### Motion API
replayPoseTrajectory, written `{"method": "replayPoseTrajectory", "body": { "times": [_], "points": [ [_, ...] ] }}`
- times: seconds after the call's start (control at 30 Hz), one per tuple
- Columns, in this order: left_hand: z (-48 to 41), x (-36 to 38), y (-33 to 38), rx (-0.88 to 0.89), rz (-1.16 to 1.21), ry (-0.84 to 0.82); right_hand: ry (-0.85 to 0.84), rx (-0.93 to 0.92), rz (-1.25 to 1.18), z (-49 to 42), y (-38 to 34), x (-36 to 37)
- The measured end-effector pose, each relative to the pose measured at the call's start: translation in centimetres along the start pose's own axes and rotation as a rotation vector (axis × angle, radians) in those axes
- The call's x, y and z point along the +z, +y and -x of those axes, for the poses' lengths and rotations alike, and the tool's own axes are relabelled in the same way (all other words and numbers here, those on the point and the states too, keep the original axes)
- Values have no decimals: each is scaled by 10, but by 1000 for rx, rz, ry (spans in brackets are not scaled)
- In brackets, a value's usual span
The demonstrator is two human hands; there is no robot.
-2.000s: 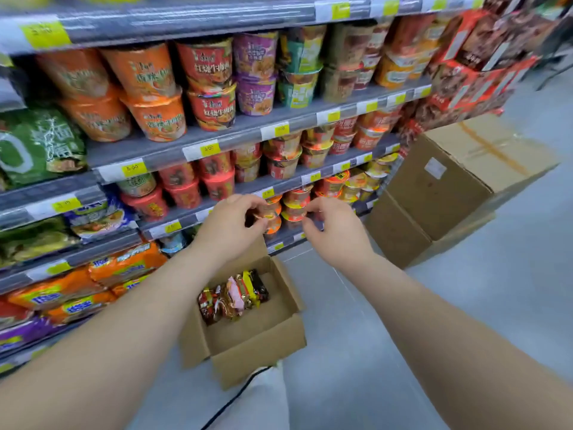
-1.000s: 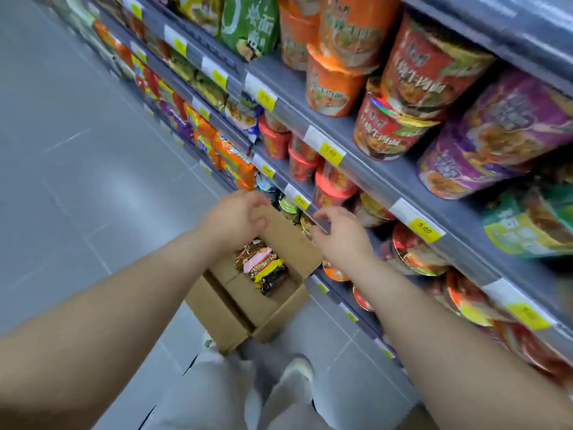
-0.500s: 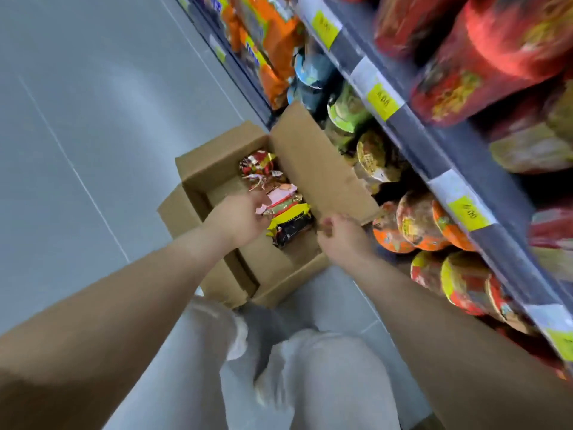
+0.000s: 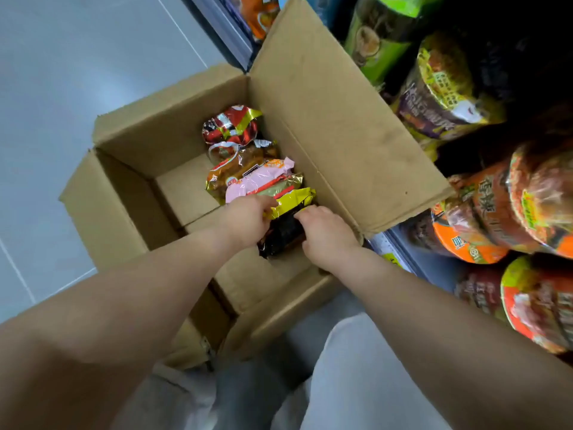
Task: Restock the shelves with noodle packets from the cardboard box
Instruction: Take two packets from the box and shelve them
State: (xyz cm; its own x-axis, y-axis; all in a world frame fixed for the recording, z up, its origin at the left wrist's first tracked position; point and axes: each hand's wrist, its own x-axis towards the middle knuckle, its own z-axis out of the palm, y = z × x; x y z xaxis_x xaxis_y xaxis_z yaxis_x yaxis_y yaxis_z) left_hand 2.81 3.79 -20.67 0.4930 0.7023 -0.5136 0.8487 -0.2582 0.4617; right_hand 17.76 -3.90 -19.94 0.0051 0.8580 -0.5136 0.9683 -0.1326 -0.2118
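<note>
An open cardboard box (image 4: 335, 125) stands on the floor against the shelves. Several noodle packets stand in a row inside it: a red one (image 4: 231, 125) at the far end, a pink one (image 4: 257, 181), a yellow one (image 4: 294, 198) and a black one (image 4: 283, 232) nearest me. My left hand (image 4: 245, 220) is down in the box with its fingers curled on the yellow and black packets. My right hand (image 4: 325, 234) grips the black packet from the other side.
Shelves (image 4: 400, 246) on the right hold stacked cup noodles in orange (image 4: 477, 218), green (image 4: 381, 35) and red. The box's tall flap leans against the lower shelf. Grey floor tiles (image 4: 77, 72) lie to the left. My legs in light trousers (image 4: 356, 383) are below.
I have bent down from the shelf view to look straight into the box. Both hands moved from the box flaps down onto the nearest packets.
</note>
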Motion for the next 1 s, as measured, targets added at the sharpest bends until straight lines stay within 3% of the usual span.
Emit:
{"method": "replayPoseTrajectory", "body": {
  "times": [0.2,0.4,0.57,0.73,0.87,1.0],
  "points": [
    [-8,16,0,28,-234,0,16,-71,289,-1,3,21],
    [-15,39,2,119,-593,162,39,-188,223,-14,9,30],
    [-19,40,3,107,-544,160,13,-149,198,-16,11,34],
    [-15,8,-2,27,-193,79,-9,-59,29,-10,10,14],
    [15,-53,8,27,-126,-19,-19,82,-129,18,0,-27],
    [63,-138,27,-8,-97,41,11,230,-276,61,-32,-95]
  ]
}}
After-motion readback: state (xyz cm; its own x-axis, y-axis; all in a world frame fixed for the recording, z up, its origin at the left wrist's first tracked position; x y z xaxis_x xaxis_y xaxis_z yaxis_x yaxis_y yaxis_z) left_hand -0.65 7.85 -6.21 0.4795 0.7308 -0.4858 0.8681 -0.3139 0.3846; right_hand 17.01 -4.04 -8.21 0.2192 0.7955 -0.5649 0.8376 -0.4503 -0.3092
